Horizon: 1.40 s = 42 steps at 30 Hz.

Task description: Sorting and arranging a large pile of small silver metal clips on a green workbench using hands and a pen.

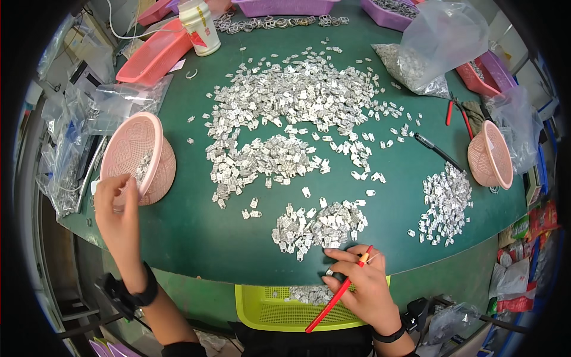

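The right hand [367,285] is cradling a slim red stick [331,303], seemingly leaving its slightly parted fingertips free for small silver metal tags [326,225] heaped alongside, while the left hand [118,208] is hovering, fingers curled, contents indiscernible, by a tilted pink plastic basket [162,172].

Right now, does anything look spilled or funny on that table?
Nothing looks clearly wrong. A couple of small pale tags lie apart between the big heap and the left pink basket, so they look a bit stray. That basket and the right pink basket seem tipped outward, but the wide lens may cause that.
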### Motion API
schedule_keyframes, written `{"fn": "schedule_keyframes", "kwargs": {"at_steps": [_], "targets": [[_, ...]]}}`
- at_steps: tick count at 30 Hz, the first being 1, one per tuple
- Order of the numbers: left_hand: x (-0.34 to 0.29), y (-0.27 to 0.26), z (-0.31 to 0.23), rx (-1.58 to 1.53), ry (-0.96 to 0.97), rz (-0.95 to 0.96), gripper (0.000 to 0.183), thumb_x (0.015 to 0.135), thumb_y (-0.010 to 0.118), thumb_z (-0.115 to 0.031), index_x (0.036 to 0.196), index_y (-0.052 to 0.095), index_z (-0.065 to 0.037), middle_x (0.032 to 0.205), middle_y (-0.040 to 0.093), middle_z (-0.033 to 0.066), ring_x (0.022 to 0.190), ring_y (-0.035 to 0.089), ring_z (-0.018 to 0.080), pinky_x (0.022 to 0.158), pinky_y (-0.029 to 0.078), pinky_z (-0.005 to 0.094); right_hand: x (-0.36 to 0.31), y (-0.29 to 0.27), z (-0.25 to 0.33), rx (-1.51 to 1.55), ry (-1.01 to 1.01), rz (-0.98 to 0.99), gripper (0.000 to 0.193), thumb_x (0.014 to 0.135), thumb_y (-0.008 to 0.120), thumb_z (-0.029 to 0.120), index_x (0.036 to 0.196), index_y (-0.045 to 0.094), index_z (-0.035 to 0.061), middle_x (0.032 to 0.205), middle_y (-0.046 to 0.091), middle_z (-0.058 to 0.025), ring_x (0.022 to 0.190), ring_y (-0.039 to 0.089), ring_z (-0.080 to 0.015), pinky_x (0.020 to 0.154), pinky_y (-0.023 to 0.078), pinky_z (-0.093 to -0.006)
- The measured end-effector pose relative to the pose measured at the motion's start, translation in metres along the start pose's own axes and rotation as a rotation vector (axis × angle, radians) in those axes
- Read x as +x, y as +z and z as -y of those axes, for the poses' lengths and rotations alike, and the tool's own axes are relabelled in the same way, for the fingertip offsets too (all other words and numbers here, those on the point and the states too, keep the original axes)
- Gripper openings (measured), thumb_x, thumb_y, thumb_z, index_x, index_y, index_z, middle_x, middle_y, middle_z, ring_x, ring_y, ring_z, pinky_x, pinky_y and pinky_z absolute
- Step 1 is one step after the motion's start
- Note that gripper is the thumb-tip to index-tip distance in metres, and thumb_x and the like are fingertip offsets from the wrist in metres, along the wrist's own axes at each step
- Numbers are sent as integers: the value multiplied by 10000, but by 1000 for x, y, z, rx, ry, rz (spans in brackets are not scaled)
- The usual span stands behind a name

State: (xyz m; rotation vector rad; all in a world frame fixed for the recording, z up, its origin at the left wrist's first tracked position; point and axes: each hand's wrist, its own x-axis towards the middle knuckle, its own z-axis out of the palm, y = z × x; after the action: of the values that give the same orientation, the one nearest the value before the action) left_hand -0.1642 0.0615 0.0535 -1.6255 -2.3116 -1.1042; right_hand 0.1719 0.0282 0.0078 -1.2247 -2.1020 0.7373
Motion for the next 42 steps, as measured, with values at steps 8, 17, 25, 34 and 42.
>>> {"fn": "schedule_keyframes", "kwargs": {"at_steps": [8, 17, 25, 34, 42], "targets": [[-92, 32, -87, -393, 533, 593, 228, 624, 746, -78, 830, 649, -69, 762, 569, 34, 693, 522, 210, 622, 391, 323, -7, -5, -3, 52, 45, 1, 213, 702, 730, 123, 851, 584, 82, 1010, 655, -15, 896, 530, -248, 805, 362, -352], [-103, 44, -102, -323, 630, 603, 206, 636, 734, -66, 814, 630, -66, 748, 569, 39, 707, 524, 213, 625, 395, 331, -9, -5, -8, 131, 121, -130, 210, 707, 716, 50, 844, 557, 55, 940, 664, -80, 856, 532, -262, 772, 404, -358], [11, -32, 11, 99, 61, -35, 98, 801, 624, -63, 840, 596, 22, 756, 533, 47, 672, 451, 128, 657, 378, 227, -7, -3, -5, -88, 60, -23, 223, 704, 717, 120, 881, 586, 92, 1068, 636, 5, 933, 519, -258, 813, 329, -373], [-41, -11, -33, 2, 294, -1, 147, 722, 665, -25, 851, 597, -6, 811, 556, 74, 742, 518, 190, 710, 412, 317, -2, 0, 4, 25, 43, 61, 189, 702, 717, 118, 844, 593, 101, 1005, 659, 9, 953, 515, -243, 822, 317, -367], [-113, 48, -87, -318, 442, 526, 216, 624, 748, -84, 816, 649, -90, 782, 547, 14, 679, 493, 204, 598, 343, 315, -4, -2, 1, 49, 119, -64, 146, 711, 693, 71, 811, 593, 108, 948, 668, 11, 834, 554, -206, 780, 336, -342]]}}
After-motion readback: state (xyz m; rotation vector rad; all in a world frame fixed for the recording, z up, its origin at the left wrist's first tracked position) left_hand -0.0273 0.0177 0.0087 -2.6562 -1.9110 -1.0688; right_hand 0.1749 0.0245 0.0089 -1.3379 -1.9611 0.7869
